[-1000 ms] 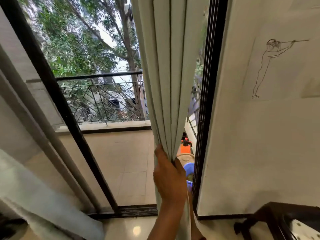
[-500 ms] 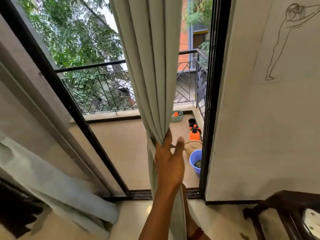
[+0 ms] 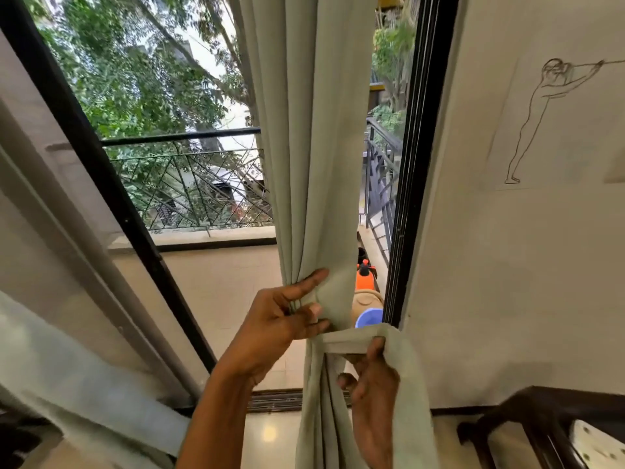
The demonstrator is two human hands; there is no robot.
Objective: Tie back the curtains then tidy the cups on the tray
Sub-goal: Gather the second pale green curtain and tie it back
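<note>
Lowest in view, the right grip (image 3: 372, 384) curls its fingers over a fabric band (image 3: 351, 345) that crosses the curtain (image 3: 311, 147) where it is gathered. Just above, the left grip (image 3: 280, 319) pinches the bunched folds between thumb and fingers. The curtain hangs beside the black door frame (image 3: 409, 164). On the balcony beyond stand an orange sprayer (image 3: 364, 280) and a blue bucket (image 3: 369, 318), with the railing (image 3: 189, 184) behind.

Curtain (image 3: 311, 130) before railing (image 3: 189, 184) (tub (image 3: 370, 318), perhaps, behind)
</note>
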